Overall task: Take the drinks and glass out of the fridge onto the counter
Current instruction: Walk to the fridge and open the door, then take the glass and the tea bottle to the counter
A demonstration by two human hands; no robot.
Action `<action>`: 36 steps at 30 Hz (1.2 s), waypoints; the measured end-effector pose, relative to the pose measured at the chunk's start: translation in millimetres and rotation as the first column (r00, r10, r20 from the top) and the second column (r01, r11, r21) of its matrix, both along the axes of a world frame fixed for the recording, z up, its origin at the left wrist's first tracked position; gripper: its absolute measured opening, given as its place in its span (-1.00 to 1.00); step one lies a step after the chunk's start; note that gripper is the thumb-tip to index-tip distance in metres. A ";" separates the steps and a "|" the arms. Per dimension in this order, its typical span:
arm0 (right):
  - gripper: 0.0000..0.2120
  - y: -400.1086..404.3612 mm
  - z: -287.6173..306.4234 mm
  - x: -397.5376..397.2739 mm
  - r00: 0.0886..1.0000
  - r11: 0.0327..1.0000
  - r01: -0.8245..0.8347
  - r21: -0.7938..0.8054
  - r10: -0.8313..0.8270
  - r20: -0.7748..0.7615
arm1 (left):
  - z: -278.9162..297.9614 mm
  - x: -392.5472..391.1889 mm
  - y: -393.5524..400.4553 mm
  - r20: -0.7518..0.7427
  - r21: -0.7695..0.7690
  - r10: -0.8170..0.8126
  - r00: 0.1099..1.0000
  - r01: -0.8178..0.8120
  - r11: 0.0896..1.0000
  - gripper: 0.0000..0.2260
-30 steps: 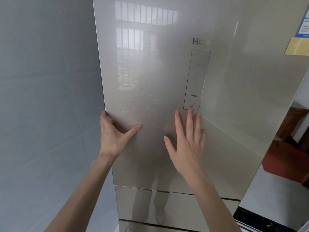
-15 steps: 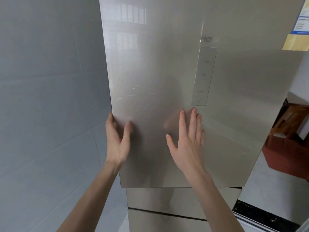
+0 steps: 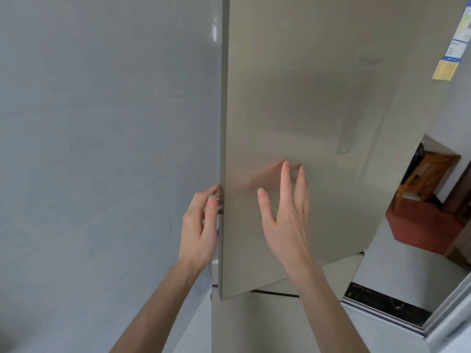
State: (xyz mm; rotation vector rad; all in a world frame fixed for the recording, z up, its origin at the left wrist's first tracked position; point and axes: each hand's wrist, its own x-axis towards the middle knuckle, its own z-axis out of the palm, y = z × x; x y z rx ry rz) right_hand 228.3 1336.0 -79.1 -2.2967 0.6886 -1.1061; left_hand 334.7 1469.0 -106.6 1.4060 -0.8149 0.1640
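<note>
While the door (image 3: 293, 118) stands partly swung out, its free edge turned almost straight at the person, the left hand (image 3: 200, 228) is curled round that edge with the fingers wrapped behind it and the thumb lying along the front. The right hand (image 3: 285, 215) is spread wide and holds nothing; whether its fingertips touch the panel or hover just off it I cannot tell. The drinks and the glass are nowhere to be seen: the door hides the inside of the fridge, so they must be behind it. That door looks like a stiff, glossy slab, probably weighty and slippery to a flat palm, so the edge where the left hand has it seems the right place to pull. The glass, when it comes, will likely be cold, perhaps damp, and breakable, best taken round its body; the drinks should be heavier and safer gripped round the middle. To the left the wall (image 3: 102, 149) runs close beside the fridge, leaving little room on that side. To the right lies open floor, and the dark counter (image 3: 387, 304) edge sits low and near.
</note>
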 end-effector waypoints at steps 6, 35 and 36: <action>-0.28 63.9 6.8 -53.9 0.998 1.000 -0.002 0.029 0.000 0.064 | -11.5 -45.7 30.8 0.123 0.027 -0.109 0.986 0.106 0.994 -0.54; -0.48 77.9 27.0 -152.0 0.899 0.984 -0.106 0.142 0.034 0.437 | -7.7 -130.6 11.9 0.112 0.022 -0.253 0.961 0.252 0.967 -0.54; -0.48 73.2 27.7 -151.2 0.898 0.980 -0.120 0.157 0.040 0.438 | -6.0 -130.9 8.4 0.108 0.018 -0.254 0.961 0.254 0.967 -0.53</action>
